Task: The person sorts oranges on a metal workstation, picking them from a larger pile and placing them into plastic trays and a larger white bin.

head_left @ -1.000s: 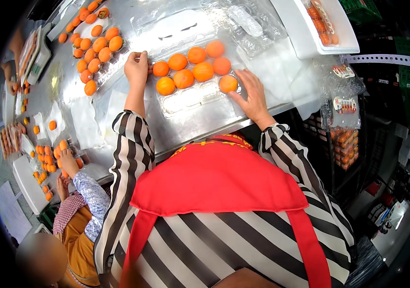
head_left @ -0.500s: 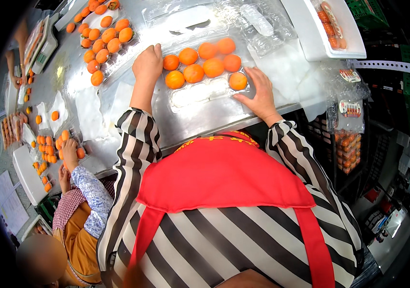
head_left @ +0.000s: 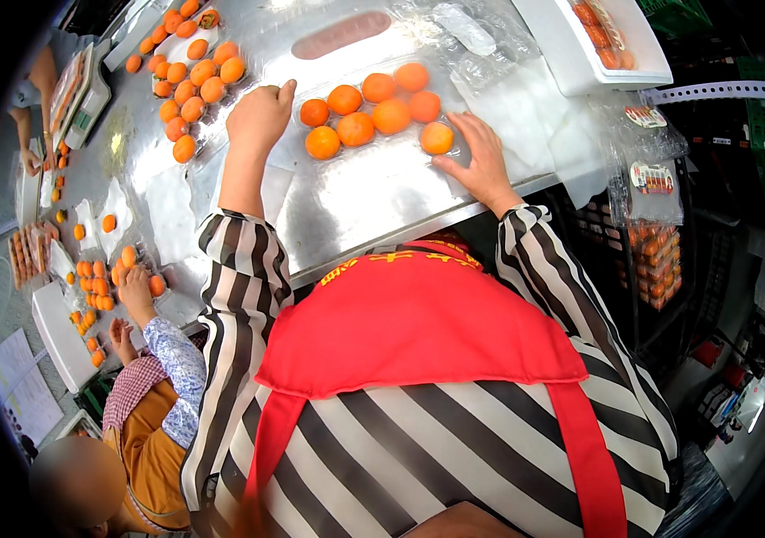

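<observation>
Seven orange fruits (head_left: 369,112) are sitting in the clear plastic tray (head_left: 373,161) we are holding down on the steel table (head_left: 355,215). Our left hand (head_left: 259,117) is curling loosely at the tray's left edge, thumb raised toward the nearest fruit; whether it is pinching the plastic we cannot tell. Our right hand (head_left: 481,161) is lying spread and flat at the tray's right side, fingertips touching the lowest right fruit (head_left: 437,137).

To do this well, we judge that we should be keeping the flimsy tray flat with the left hand while nudging that fruit into its pocket without squeezing it.

Left of the tray, a loose heap of fruit (head_left: 190,81) is lying on more clear film. Right of the tray, a white sheet (head_left: 526,117) is spreading out, and beyond it a white rectangular tub (head_left: 597,54) is holding orange-red pieces. Below that tub, clear bags with red-and-white labels (head_left: 656,179) are hanging off the table's edge. Far left of the tray, a co-worker's hand (head_left: 136,291) is handling smaller fruit.
</observation>
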Tool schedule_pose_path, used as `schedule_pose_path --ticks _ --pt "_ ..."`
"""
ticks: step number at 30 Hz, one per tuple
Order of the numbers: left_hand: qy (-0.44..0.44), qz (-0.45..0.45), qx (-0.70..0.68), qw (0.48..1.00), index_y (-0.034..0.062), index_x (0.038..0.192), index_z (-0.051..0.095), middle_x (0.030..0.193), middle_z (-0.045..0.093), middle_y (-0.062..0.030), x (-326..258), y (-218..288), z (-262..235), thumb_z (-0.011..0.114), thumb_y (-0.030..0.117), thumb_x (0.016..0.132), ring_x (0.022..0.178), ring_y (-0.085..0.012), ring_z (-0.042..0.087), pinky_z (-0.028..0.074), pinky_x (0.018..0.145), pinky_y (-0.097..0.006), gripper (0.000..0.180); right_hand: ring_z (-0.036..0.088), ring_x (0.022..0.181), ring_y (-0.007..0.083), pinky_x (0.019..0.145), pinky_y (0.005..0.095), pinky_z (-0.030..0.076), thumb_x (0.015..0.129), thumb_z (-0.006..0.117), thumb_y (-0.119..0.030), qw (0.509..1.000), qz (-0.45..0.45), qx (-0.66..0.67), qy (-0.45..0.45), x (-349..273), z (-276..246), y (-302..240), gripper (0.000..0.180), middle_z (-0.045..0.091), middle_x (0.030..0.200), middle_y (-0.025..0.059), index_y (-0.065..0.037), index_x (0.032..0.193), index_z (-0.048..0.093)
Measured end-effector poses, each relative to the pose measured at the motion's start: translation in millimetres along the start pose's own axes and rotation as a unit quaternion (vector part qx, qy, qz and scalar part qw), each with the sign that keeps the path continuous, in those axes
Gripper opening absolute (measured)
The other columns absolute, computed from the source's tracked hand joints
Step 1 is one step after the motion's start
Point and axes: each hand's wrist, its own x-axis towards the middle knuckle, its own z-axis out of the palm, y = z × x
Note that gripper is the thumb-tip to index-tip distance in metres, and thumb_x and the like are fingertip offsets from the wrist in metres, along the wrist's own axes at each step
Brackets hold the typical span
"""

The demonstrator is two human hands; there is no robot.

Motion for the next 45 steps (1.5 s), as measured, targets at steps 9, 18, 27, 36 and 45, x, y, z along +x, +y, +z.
schedule_pose_path --ticks 9,18,27,36,45 --pt "0.106 0.083 -0.275 0.952 0.0054 0.105 0.073 0.080 0.071 -0.0106 -27 -1 -19 0.065 0.029 0.090 0.074 -0.0202 0.068 0.052 0.068 -0.032 0.029 0.043 0.133 0.0319 0.110 0.0444 0.030 0.082 0.071 -0.046 1.000 -0.008 0.013 0.013 0 2 3 0.068 0.053 0.138 0.0134 -0.011 0.138 0.052" --pt "0.141 0.219 -0.135 0.956 0.0068 0.107 0.070 0.105 0.069 -0.0129 -65 20 16 0.072 0.018 0.080 0.100 -0.0319 0.065 0.052 0.085 -0.041 0.029 0.044 0.133 0.0316 0.109 0.0441 0.030 0.082 0.071 -0.043 0.999 -0.017 0.019 0.036 -1 4 4 0.064 0.056 0.134 0.0110 -0.010 0.135 0.055" --pt "0.116 0.163 0.012 0.980 0.0175 0.127 0.063 0.115 0.067 -0.0107 -83 52 50 0.076 0.030 0.079 0.112 -0.0322 0.059 0.042 0.098 -0.048 0.051 0.043 0.134 0.0321 0.110 0.0443 0.030 0.084 0.071 -0.043 0.999 -0.018 0.027 0.037 -2 4 5 0.062 0.055 0.135 0.0112 -0.010 0.134 0.054" --pt "0.089 0.143 0.058 0.984 0.0258 0.132 0.059 0.115 0.068 -0.0042 -75 72 49 0.075 0.034 0.080 0.118 -0.0297 0.054 0.036 0.099 -0.051 0.056 0.045 0.132 0.0329 0.110 0.0442 0.031 0.083 0.071 -0.042 0.998 -0.017 0.043 0.045 -1 4 7 0.061 0.057 0.133 0.0126 -0.010 0.133 0.056" --pt "0.044 0.118 0.120 0.985 0.0317 0.134 0.057 0.118 0.067 -0.0028 -71 75 47 0.078 0.035 0.076 0.116 -0.0269 0.055 0.038 0.096 -0.046 0.062 0.043 0.134 0.0328 0.110 0.0448 0.031 0.084 0.072 -0.040 0.999 -0.005 0.038 0.031 -1 5 5 0.061 0.055 0.136 0.0135 -0.009 0.134 0.055"
